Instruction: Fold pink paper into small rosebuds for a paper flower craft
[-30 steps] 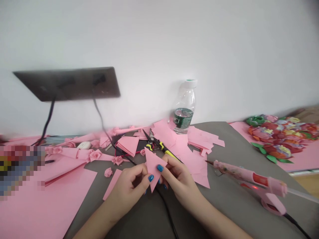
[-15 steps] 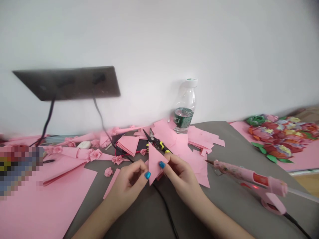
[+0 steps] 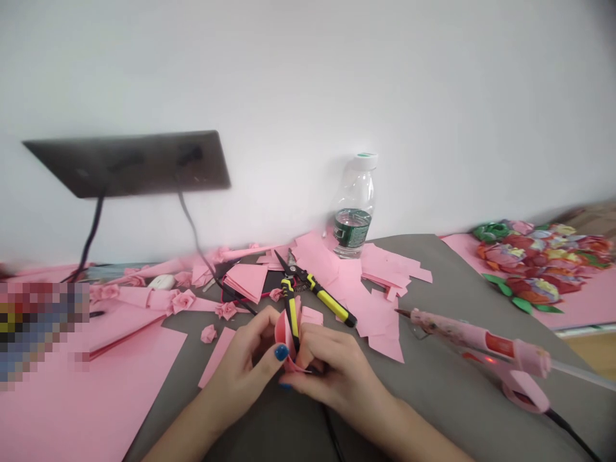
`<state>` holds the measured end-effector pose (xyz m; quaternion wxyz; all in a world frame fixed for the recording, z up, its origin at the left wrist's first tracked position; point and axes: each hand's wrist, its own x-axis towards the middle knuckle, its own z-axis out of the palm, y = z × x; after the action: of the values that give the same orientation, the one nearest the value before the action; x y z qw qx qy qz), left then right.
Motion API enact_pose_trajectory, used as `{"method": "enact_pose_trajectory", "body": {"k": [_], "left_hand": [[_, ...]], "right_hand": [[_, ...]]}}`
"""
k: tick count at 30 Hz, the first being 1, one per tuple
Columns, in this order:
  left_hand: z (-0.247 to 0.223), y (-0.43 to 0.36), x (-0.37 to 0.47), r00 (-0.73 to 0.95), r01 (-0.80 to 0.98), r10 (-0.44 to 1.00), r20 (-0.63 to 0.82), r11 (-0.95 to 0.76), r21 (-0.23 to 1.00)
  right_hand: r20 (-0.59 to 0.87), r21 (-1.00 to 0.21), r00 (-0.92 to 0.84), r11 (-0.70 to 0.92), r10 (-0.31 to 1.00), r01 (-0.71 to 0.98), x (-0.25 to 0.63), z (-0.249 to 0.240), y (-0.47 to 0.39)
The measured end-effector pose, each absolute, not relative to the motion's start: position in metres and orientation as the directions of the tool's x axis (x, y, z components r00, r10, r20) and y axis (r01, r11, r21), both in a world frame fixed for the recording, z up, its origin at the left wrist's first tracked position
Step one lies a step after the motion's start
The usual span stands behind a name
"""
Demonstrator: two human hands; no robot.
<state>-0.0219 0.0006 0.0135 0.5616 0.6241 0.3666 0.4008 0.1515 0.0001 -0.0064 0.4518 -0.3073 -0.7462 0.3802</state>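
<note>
Between my two hands is a curled piece of pink paper. My left hand pinches its left side, thumb toward me. My right hand is closed on its right side, the fingertips partly hidden behind the paper. Just beyond them lie black and yellow pliers with their jaws pointing away. Loose pink paper pieces spread to the right of the pliers, and a small pink paper rose rests left of my left hand.
A pink glue gun with a black cord lies at the right on the grey table. Behind stands a water bottle. Paper flowers sit far right. Large pink sheets cover the left, and cables hang from a dark wall panel.
The paper, earlier a flat triangle, is now curled between my hands. My right hand has turned and moved down and left, uncovering the pliers' handles.
</note>
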Motion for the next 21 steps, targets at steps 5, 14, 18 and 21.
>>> {"method": "enact_pose_trajectory", "body": {"k": [5,14,18,21], "left_hand": [[0.018,0.001,-0.024,0.325,0.116,0.944,0.060,-0.103,0.988],[0.018,0.006,-0.023,0.123,0.169,0.991,0.046,-0.067,0.983],[0.018,0.008,-0.022,0.130,0.182,0.991,0.024,-0.047,0.982],[0.015,0.008,-0.021,0.129,0.198,0.991,-0.018,-0.008,0.980]], "right_hand": [[0.335,-0.932,-0.343,0.361,0.877,0.013,0.152,-0.007,0.001],[0.154,-0.984,-0.200,0.132,0.968,-0.117,0.153,0.001,0.005],[0.099,-0.986,-0.183,0.071,0.978,-0.153,0.151,-0.003,0.008],[0.110,-0.983,-0.151,0.085,0.982,-0.161,0.151,-0.004,0.009]]}}
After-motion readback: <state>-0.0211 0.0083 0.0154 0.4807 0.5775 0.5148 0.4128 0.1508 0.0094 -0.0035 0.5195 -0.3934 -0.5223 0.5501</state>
